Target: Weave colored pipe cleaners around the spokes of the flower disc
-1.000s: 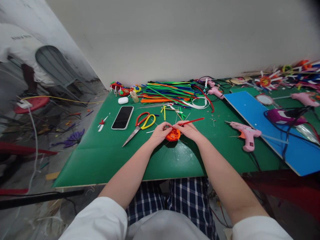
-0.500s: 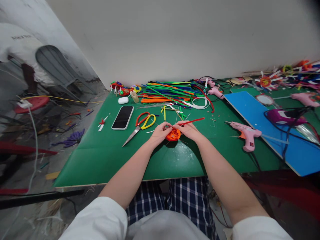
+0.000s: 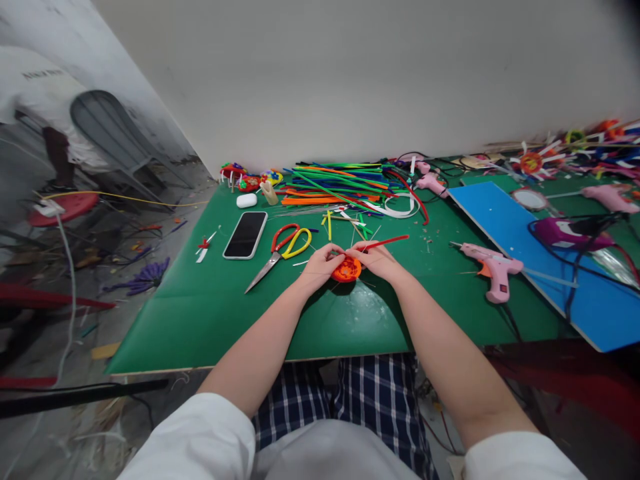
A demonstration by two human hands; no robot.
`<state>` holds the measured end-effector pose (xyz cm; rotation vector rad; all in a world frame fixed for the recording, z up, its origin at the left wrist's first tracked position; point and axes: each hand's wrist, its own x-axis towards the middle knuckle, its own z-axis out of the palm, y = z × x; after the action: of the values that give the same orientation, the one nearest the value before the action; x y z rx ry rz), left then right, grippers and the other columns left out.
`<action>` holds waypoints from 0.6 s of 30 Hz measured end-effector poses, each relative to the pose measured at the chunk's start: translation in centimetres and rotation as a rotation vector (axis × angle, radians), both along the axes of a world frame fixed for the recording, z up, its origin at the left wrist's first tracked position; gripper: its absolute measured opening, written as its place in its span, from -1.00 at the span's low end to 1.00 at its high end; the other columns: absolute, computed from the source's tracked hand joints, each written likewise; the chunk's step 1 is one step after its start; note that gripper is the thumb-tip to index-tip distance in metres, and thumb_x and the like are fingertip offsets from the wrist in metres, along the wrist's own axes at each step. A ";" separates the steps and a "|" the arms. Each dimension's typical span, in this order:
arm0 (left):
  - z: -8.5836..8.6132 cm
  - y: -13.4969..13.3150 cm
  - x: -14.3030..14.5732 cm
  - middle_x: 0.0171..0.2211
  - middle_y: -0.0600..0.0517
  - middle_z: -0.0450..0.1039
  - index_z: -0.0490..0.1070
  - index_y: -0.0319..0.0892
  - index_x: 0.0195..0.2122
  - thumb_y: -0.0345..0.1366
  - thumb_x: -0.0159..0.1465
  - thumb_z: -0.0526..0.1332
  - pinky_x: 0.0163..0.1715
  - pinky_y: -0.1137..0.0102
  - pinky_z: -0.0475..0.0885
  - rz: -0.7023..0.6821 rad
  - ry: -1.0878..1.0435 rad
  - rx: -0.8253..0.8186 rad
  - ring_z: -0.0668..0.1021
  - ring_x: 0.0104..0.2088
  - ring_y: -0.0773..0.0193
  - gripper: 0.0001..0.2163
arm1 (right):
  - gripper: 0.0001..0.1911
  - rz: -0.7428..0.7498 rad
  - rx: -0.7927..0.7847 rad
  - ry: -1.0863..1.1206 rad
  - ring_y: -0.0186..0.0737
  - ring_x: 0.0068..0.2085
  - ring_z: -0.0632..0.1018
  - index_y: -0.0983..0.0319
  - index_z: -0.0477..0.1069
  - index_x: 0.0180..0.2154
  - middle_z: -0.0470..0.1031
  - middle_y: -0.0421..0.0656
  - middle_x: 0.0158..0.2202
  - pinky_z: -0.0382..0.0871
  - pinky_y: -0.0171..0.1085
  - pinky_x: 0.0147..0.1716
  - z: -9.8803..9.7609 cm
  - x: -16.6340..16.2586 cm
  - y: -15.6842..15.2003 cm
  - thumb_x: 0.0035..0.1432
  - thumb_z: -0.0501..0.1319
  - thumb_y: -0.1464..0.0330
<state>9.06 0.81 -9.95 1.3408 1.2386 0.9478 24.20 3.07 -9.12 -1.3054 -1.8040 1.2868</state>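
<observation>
A small round orange-red woven piece (image 3: 347, 270) with thin spokes sticking out sits between my two hands, just above or on the green table. My left hand (image 3: 325, 263) is closed on its left side, with thumb and fingers pinched at the far rim. From the right, my right hand (image 3: 376, 261) pinches the far rim and a red pipe cleaner (image 3: 393, 241), whose free end points right. The fingertips of both hands nearly meet and hide part of the rim. Scissors (image 3: 283, 255) with one red and one yellow handle lie left of my left hand.
A phone (image 3: 245, 235) and a white case (image 3: 247, 201) lie at the left. Behind my hands is a pile of coloured pipe cleaners (image 3: 340, 183). To the right are a pink glue gun (image 3: 493, 270) and a blue board (image 3: 530, 267) with cables across it.
</observation>
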 end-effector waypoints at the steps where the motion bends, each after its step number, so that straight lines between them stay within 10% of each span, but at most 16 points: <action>1: 0.0 0.0 0.0 -0.64 0.13 0.27 0.27 -0.23 -0.40 -0.26 0.02 0.13 -0.63 0.57 0.17 0.000 0.000 0.001 0.31 -0.63 0.48 -0.84 | -0.72 0.001 0.002 -0.001 -0.37 -0.51 0.41 0.24 0.38 -0.47 0.35 -0.23 -0.57 0.32 -0.39 -0.54 0.0 0.0 0.0 -0.09 0.07 0.17; 18: 0.2 -0.1 0.1 -0.63 0.13 0.27 0.27 -0.25 -0.40 -0.27 0.02 0.13 -0.64 0.58 0.18 0.005 0.016 -0.004 0.31 -0.62 0.49 -0.83 | -0.70 0.010 0.007 -0.010 -0.38 -0.53 0.39 0.25 0.38 -0.47 0.33 -0.23 -0.59 0.30 -0.40 -0.57 -0.1 0.0 0.1 -0.08 0.06 0.15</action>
<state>9.12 0.73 -9.73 1.3450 1.2561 0.9391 24.21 3.17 -9.24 -1.3024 -1.8225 1.2810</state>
